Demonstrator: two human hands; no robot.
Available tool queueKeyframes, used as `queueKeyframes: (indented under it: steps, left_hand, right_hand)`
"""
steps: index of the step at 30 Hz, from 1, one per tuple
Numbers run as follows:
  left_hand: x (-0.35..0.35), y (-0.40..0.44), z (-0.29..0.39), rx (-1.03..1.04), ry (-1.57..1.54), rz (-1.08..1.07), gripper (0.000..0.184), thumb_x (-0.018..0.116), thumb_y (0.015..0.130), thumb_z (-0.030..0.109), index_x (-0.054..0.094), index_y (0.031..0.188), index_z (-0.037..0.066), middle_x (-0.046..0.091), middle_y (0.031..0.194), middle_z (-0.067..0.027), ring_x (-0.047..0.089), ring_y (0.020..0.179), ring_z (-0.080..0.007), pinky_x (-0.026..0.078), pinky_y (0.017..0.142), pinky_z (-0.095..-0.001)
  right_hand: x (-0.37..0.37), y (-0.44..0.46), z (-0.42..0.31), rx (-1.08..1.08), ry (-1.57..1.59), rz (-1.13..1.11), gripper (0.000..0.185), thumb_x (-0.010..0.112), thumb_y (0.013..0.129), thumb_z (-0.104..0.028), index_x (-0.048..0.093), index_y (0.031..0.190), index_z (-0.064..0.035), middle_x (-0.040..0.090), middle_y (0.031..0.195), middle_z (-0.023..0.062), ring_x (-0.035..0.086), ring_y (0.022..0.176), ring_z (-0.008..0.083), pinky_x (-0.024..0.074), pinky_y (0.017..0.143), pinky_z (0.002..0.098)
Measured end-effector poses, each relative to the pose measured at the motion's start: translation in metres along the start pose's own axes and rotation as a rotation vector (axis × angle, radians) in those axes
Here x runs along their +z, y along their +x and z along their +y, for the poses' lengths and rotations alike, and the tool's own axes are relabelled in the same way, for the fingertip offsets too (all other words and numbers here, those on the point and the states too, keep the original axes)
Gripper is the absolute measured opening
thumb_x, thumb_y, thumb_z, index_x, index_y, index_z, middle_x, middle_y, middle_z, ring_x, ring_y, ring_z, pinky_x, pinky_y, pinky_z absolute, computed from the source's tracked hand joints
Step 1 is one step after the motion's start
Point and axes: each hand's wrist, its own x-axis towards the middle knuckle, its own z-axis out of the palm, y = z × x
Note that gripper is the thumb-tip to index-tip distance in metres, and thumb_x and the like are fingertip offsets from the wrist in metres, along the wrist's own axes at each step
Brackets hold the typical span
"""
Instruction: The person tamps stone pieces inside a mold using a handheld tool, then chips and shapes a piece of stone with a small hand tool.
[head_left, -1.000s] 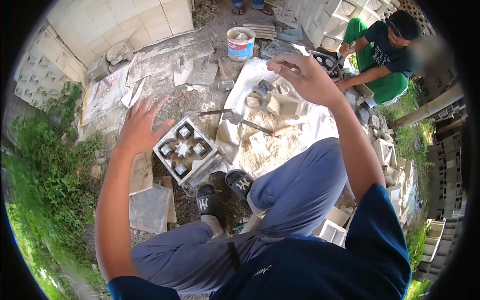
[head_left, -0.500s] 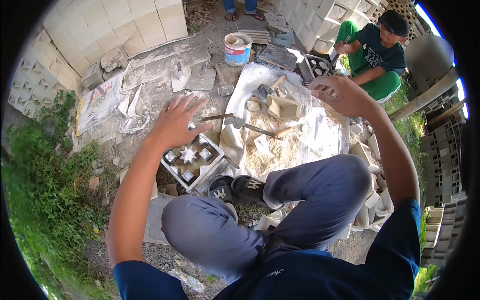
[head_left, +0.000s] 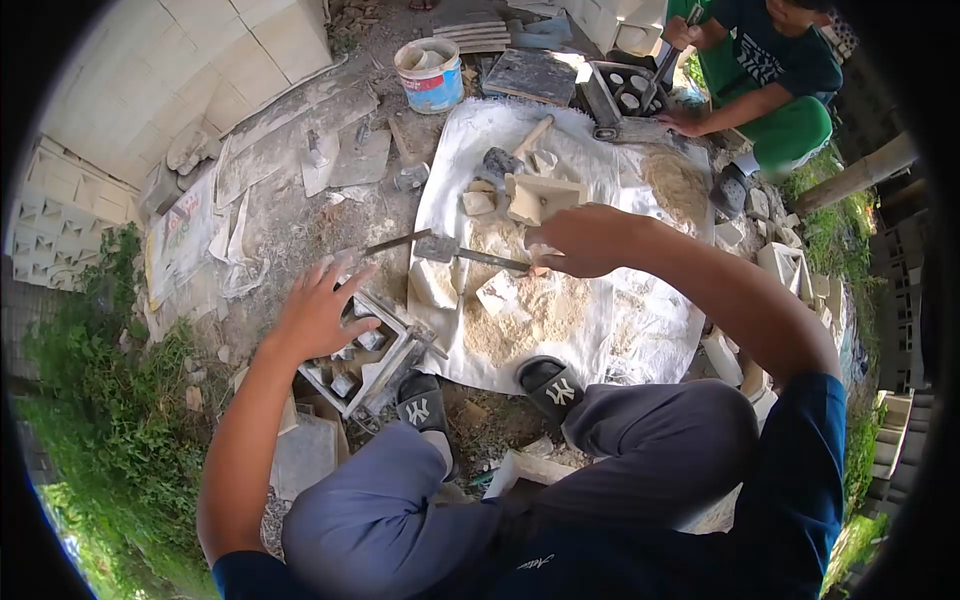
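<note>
My left hand (head_left: 322, 312), fingers spread and holding nothing, is over the far corner of a square metal mould (head_left: 385, 377) with small raised blocks inside; whether it touches is unclear. My right hand (head_left: 578, 243) is over the white sheet, at the orange handle end of a long metal tool. Its fingers bend downward and are partly hidden, so any grip cannot be made out. The tool's flat metal head (head_left: 437, 247) lies on the sheet beside a dark bar. Just beyond my right hand sits a pale hollow block (head_left: 540, 197).
A white sack sheet (head_left: 455, 150) bears sandy powder (head_left: 530, 325) and a hammer. Beyond are a paint bucket (head_left: 430, 76), a trowel (head_left: 318, 160) and boards. A co-worker (head_left: 765, 85) crouches at the upper right by another mould (head_left: 625, 90). Plants (head_left: 100, 350) grow at the left.
My right hand has come down from the upper right to the tool's handle end. My left hand is lower and still spread. The view has shifted, and my feet are farther apart.
</note>
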Motion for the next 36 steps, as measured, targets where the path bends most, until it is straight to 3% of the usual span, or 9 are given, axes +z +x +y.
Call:
queueKeyframes:
  steps: [9,11,13,15,18,23,24,31,36]
  left_hand:
    - [0.097,0.121,0.008,0.044,-0.075,-0.206,0.080,0.060,0.091,0.058,0.027,0.157,0.027,0.035,0.154,-0.0250,0.035,0.142,-0.0445,0.031,0.115,-0.0557]
    - [0.142,0.150,0.013,-0.156,-0.270,-0.188,0.087,0.062,0.089,0.060,0.021,0.159,0.026,0.034,0.153,-0.0277,0.037,0.141,-0.0450,0.036,0.113,-0.0544]
    - [0.181,0.171,0.023,-0.225,-0.321,-0.212,0.095,0.065,0.088,0.059,0.016,0.160,0.021,0.033,0.153,-0.0293,0.038,0.140,-0.0461,0.039,0.111,-0.0522]
    - [0.214,0.179,0.028,-0.368,-0.706,-0.089,0.096,0.069,0.087,0.054,0.017,0.158,0.015,0.034,0.152,-0.0303,0.037,0.140,-0.0461,0.038,0.111,-0.0502]
    - [0.236,0.177,0.031,-0.387,-0.822,0.052,0.083,0.075,0.084,0.042,0.032,0.148,0.008,0.042,0.144,-0.0295,0.043,0.133,-0.0461,0.038,0.110,-0.0489]
    - [0.236,0.173,0.041,-0.410,-0.886,0.241,0.066,0.078,0.076,0.018,0.044,0.132,0.005,0.059,0.121,-0.0263,0.056,0.116,-0.0436,0.044,0.102,-0.0459]
    - [0.243,0.172,0.043,-0.459,-0.839,0.286,0.061,0.076,0.075,0.011,0.047,0.128,0.006,0.066,0.112,-0.0258,0.062,0.108,-0.0436,0.049,0.095,-0.0453]
    - [0.208,0.162,0.065,-0.570,-0.894,0.164,0.063,0.069,0.077,0.006,0.049,0.136,0.011,0.069,0.110,-0.0244,0.066,0.103,-0.0425,0.052,0.090,-0.0475]
    - [0.190,0.173,0.091,-0.531,-0.950,0.202,0.063,0.069,0.081,0.004,0.048,0.139,0.012,0.069,0.115,-0.0238,0.065,0.109,-0.0409,0.051,0.094,-0.0457]
  right_hand:
    - [0.128,0.060,0.115,0.203,0.235,-0.045,0.037,0.059,0.097,-0.028,0.058,0.127,-0.0083,0.066,0.114,0.0181,0.063,0.112,0.0353,0.0496,0.096,0.0484]
    - [0.161,0.065,0.123,0.227,0.247,-0.088,0.043,0.061,0.096,-0.027,0.053,0.134,-0.0098,0.062,0.124,0.0176,0.059,0.120,0.0337,0.0492,0.098,0.0482]
    - [0.193,0.072,0.132,0.228,0.245,-0.078,0.049,0.063,0.095,-0.026,0.048,0.139,-0.0112,0.056,0.133,0.0147,0.052,0.129,0.0319,0.0460,0.103,0.0486]
    - [0.223,0.083,0.135,0.177,0.126,0.226,0.052,0.063,0.094,-0.025,0.044,0.141,-0.0117,0.054,0.134,0.0113,0.047,0.132,0.0309,0.0412,0.108,0.0493]
    - [0.256,0.109,0.139,0.138,0.099,0.140,0.047,0.065,0.093,-0.023,0.050,0.136,-0.0123,0.055,0.131,0.0096,0.049,0.130,0.0290,0.0381,0.111,0.0498]
    - [0.264,0.109,0.108,0.245,0.021,-0.027,0.037,0.067,0.091,-0.022,0.057,0.126,-0.0118,0.061,0.123,0.0096,0.054,0.125,0.0273,0.0378,0.110,0.0507]
    - [0.275,0.101,0.103,0.218,-0.016,0.064,0.040,0.070,0.089,-0.026,0.057,0.124,-0.0107,0.065,0.116,0.0103,0.061,0.116,0.0283,0.0443,0.099,0.0479]
    - [0.272,0.062,0.095,0.414,0.313,0.011,0.037,0.066,0.093,-0.028,0.058,0.122,-0.0076,0.064,0.116,0.0129,0.062,0.113,0.0312,0.0458,0.096,0.0473]
    - [0.277,0.058,0.106,0.519,0.292,0.201,0.039,0.070,0.089,-0.030,0.059,0.119,-0.0085,0.063,0.118,0.0109,0.061,0.114,0.0320,0.0416,0.100,0.0506]
